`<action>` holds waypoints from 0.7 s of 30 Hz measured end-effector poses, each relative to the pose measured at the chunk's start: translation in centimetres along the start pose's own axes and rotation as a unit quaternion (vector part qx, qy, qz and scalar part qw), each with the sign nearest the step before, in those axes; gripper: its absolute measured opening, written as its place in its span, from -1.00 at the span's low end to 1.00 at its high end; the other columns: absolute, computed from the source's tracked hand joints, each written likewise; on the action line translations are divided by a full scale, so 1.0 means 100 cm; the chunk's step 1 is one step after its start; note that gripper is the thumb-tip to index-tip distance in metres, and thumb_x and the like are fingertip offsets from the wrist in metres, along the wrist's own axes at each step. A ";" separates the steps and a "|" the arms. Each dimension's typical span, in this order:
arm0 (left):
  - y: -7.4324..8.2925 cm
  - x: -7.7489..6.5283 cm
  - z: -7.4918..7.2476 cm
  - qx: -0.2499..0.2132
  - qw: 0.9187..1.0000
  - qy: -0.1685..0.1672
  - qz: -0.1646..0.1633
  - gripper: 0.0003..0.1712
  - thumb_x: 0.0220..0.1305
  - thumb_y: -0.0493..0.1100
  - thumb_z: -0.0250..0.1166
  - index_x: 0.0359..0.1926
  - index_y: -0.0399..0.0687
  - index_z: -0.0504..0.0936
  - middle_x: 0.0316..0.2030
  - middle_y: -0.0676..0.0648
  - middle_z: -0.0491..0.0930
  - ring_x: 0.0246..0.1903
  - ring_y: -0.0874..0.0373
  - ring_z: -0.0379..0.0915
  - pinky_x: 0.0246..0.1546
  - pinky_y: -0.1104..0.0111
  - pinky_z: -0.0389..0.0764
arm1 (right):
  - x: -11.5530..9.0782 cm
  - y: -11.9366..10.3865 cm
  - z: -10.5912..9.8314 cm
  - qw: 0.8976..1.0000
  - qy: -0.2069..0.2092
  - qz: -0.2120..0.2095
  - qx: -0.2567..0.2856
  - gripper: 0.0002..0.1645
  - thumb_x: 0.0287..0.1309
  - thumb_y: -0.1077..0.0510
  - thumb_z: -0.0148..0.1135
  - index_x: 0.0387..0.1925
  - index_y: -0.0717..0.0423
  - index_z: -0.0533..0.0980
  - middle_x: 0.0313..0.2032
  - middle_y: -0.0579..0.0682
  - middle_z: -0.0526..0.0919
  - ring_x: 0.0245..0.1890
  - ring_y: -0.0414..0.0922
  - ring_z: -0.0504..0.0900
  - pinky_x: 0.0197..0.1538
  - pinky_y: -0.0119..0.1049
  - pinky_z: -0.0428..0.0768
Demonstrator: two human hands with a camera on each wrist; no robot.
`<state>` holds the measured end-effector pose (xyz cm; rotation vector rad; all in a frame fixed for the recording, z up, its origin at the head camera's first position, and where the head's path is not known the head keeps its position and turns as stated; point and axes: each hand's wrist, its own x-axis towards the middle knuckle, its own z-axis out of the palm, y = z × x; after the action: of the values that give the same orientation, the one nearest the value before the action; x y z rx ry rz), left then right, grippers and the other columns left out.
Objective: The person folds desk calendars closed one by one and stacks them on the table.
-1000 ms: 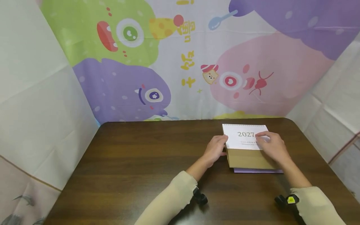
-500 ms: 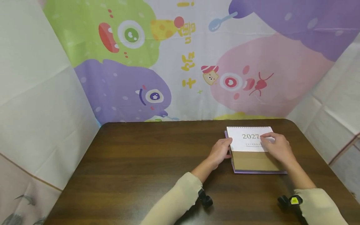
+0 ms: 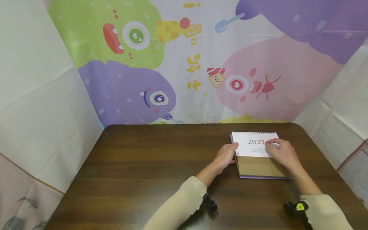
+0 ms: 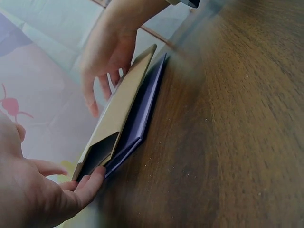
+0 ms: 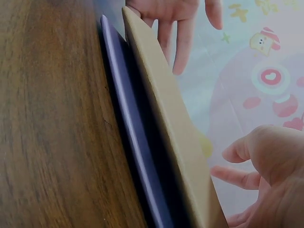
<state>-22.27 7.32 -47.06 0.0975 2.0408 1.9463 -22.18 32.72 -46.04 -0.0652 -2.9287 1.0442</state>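
Observation:
A desk calendar (image 3: pixel 253 147) with a white spiral-bound page reading 2027 and a kraft-brown stand lies at the table's right side. Beneath it is a flat purple item (image 4: pixel 142 109), whose edge shows along the front and left. My left hand (image 3: pixel 225 156) holds the calendar's left end, fingertips at the stand's open side in the left wrist view. Over the right end, my right hand (image 3: pixel 283 153) holds the calendar, thumb and index finger above the white page. That hand hides the calendar's right edge in the head view.
The dark wooden table (image 3: pixel 158 159) has a rounded far edge. Behind it hangs a cartoon-printed cloth (image 3: pixel 195 105), with pale cloth (image 3: pixel 37 80) along the left side. A black wrist strap device (image 3: pixel 210 204) sits under the left sleeve.
Both hands have moved the calendar slightly right and toward me. It now lines up more closely over the purple item, which showed further out at the front before.

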 end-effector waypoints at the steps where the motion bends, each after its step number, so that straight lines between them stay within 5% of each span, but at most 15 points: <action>1: 0.000 0.000 0.000 0.000 1.000 0.000 -0.001 -0.29 0.72 0.12 0.08 0.53 -0.36 0.55 0.45 -0.32 0.63 0.38 -0.19 0.62 0.30 -0.01 0.83 | 0.000 0.000 0.001 1.000 0.000 -0.001 -0.001 -0.41 0.66 -0.05 0.13 0.31 0.38 0.63 0.46 0.62 0.49 0.44 0.64 0.47 0.35 0.52 0.49; 21: 0.003 -0.008 0.005 0.001 1.000 -0.002 -0.005 -0.29 0.75 0.11 0.01 0.52 -0.38 0.56 0.43 -0.33 0.66 0.44 -0.20 0.65 0.33 -0.04 0.80 | 0.004 0.004 0.002 1.000 -0.016 0.004 -0.017 -0.42 0.66 -0.05 0.11 0.30 0.36 0.63 0.50 0.63 0.45 0.49 0.66 0.41 0.41 0.56 0.45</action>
<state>-21.44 7.56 -46.60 0.0911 2.0363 1.9358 -22.61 32.94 -46.46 -0.0624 -2.9777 1.0049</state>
